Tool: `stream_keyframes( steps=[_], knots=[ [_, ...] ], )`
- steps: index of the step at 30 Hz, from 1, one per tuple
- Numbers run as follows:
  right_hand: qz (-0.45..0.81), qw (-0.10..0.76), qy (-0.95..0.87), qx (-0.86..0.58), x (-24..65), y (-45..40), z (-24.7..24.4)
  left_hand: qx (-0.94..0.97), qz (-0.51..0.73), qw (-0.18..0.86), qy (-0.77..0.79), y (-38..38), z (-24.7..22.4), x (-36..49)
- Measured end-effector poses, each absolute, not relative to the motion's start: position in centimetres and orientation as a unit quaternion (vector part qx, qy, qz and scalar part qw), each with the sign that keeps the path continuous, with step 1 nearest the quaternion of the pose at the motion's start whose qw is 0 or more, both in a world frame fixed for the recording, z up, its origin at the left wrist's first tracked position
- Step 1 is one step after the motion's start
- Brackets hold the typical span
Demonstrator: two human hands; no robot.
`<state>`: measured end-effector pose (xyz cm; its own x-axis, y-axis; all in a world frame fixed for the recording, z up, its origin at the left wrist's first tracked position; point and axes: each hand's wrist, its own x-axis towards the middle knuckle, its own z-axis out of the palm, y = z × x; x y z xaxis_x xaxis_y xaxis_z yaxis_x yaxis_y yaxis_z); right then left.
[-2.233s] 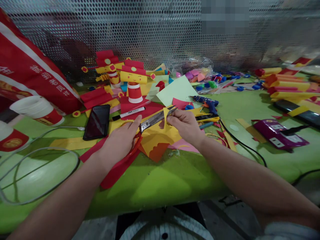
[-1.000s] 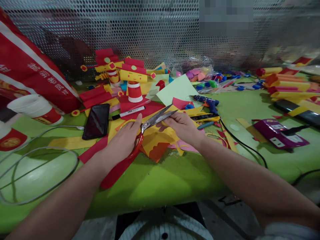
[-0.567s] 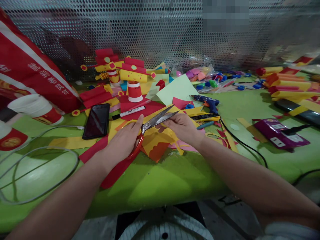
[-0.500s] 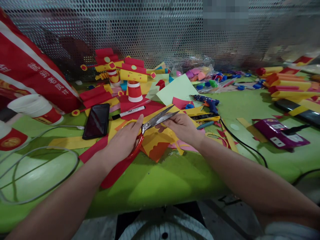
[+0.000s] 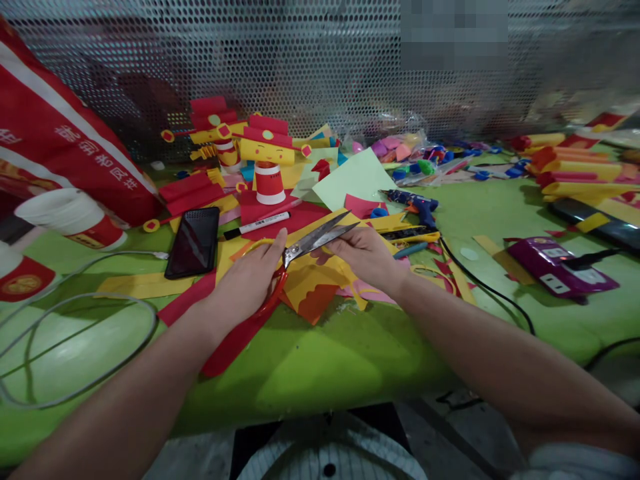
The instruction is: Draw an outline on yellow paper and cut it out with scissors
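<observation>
My left hand (image 5: 250, 279) is closed around the orange-red handles of a pair of scissors (image 5: 314, 240). The blades stand slightly apart and point up and to the right. Just beyond and below them, my right hand (image 5: 369, 257) has its fingers pressed together; whatever they grip is hidden by the blades and fingers. Yellow paper (image 5: 327, 273) and an orange paper scrap (image 5: 316, 303) lie under both hands. A strip of red paper (image 5: 233, 347) reaches toward the table's front edge below my left hand.
A phone (image 5: 193, 241) and a marker (image 5: 257, 225) lie left of the hands. Behind them stands a paper-cup figure (image 5: 270, 180). On the right are a blue glue gun (image 5: 417, 203), its black cord and a purple power strip (image 5: 563, 267). White cups (image 5: 70, 217) stand left.
</observation>
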<state>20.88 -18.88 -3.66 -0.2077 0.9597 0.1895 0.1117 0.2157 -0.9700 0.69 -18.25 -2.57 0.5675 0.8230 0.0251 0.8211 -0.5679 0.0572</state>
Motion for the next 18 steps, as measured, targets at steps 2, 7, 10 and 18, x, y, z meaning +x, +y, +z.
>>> stream_keyframes(
  steps=[2,7,10,18],
  knots=[
    [0.459,0.461,-0.626,-0.430,20.9,-18.9,-3.6,0.885,0.024,0.018,0.465,-18.2,-2.6,0.7],
    [0.446,0.447,-0.632,-0.450,21.0,-19.0,-3.4,0.882,0.012,0.020,0.471,-18.3,-2.3,0.8],
    [0.429,0.447,-0.625,-0.475,21.0,-18.8,-3.5,0.873,0.014,0.017,0.487,-18.2,-2.0,0.7],
    [0.339,0.576,-0.526,-0.526,21.9,-17.3,-3.5,0.818,-0.022,0.014,0.575,-17.4,-1.9,0.2]
  ],
)
